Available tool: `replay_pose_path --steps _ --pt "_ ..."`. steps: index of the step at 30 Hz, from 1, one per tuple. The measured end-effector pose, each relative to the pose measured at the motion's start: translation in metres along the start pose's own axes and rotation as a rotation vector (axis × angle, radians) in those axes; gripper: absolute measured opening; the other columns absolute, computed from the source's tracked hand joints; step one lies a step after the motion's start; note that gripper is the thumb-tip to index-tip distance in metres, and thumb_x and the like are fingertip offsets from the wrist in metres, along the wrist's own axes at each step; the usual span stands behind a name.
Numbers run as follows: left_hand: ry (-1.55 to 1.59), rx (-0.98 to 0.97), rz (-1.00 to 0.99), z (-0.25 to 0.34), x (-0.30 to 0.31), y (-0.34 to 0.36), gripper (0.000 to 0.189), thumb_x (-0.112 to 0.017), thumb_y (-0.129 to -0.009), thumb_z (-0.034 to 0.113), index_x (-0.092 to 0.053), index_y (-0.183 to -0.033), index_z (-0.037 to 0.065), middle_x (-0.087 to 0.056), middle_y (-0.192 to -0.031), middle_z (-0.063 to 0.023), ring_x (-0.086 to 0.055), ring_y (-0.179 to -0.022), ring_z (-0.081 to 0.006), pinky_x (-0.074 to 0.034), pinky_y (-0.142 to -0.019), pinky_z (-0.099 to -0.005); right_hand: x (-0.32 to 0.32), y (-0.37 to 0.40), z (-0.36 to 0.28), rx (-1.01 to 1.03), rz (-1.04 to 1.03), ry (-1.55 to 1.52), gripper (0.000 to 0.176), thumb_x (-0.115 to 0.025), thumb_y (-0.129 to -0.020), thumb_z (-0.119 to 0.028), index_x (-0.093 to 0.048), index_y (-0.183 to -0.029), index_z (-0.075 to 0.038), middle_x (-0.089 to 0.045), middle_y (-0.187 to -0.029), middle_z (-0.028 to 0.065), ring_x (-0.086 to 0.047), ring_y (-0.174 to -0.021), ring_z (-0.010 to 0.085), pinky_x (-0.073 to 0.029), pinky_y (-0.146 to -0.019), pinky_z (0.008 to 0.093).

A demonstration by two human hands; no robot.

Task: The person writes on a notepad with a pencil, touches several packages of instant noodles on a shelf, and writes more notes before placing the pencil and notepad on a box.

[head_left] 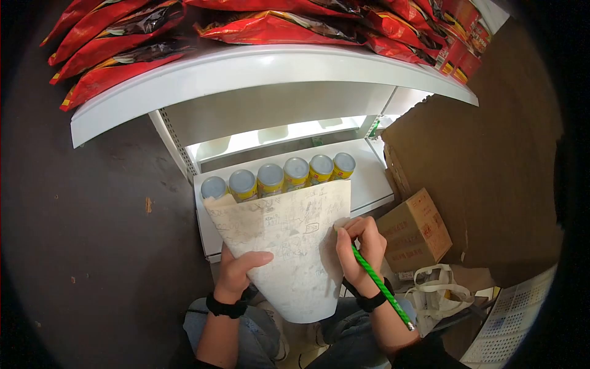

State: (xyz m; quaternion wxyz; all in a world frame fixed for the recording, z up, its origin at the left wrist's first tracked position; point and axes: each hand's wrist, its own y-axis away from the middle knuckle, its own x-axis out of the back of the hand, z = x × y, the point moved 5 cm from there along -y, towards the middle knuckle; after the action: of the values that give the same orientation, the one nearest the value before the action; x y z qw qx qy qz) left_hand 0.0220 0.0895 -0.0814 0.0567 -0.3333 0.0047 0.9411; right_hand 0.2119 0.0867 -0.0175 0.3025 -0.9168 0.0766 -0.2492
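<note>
My left hand [236, 270] grips the left side of a large sheet of paper [289, 252], its thumb lying on top and its fingers hidden behind. Faint handwriting covers the sheet, which is worn and has a curled upper left corner. My right hand [362, 243] is closed around a green pencil [376, 280] at the paper's right edge. The pencil's eraser end points down toward my forearm; its writing tip is hidden by the fingers. Just beyond the paper, a row of yellow cans [270, 174] with grey lids stands on the low white shelf [372, 175], partly covered by the sheet.
Red packaged bags [276, 29] lie on the upper white shelf [270, 66], whose edge juts toward me. A large brown cardboard sheet [479, 154] stands at right, above a cardboard box [402, 237]. A white tote bag [439, 298] and a perforated white basket [513, 323] sit lower right.
</note>
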Motion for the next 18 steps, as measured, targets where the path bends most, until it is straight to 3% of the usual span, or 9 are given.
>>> replay_pose_path --steps 18 --pt "-0.005 0.007 -0.004 0.0014 -0.0013 -0.0001 0.06 -0.058 -0.06 0.003 -0.041 -0.117 -0.004 -0.053 -0.109 -0.0137 -0.052 -0.099 -0.0235 -0.04 -0.086 -0.0315 -0.001 -0.0004 -0.0027 -0.005 -0.03 -0.012 0.013 -0.058 -0.073 -0.002 -0.046 -0.069 -0.002 -0.047 -0.056 0.0073 -0.043 -0.046 0.0144 -0.036 -0.046 0.0249"
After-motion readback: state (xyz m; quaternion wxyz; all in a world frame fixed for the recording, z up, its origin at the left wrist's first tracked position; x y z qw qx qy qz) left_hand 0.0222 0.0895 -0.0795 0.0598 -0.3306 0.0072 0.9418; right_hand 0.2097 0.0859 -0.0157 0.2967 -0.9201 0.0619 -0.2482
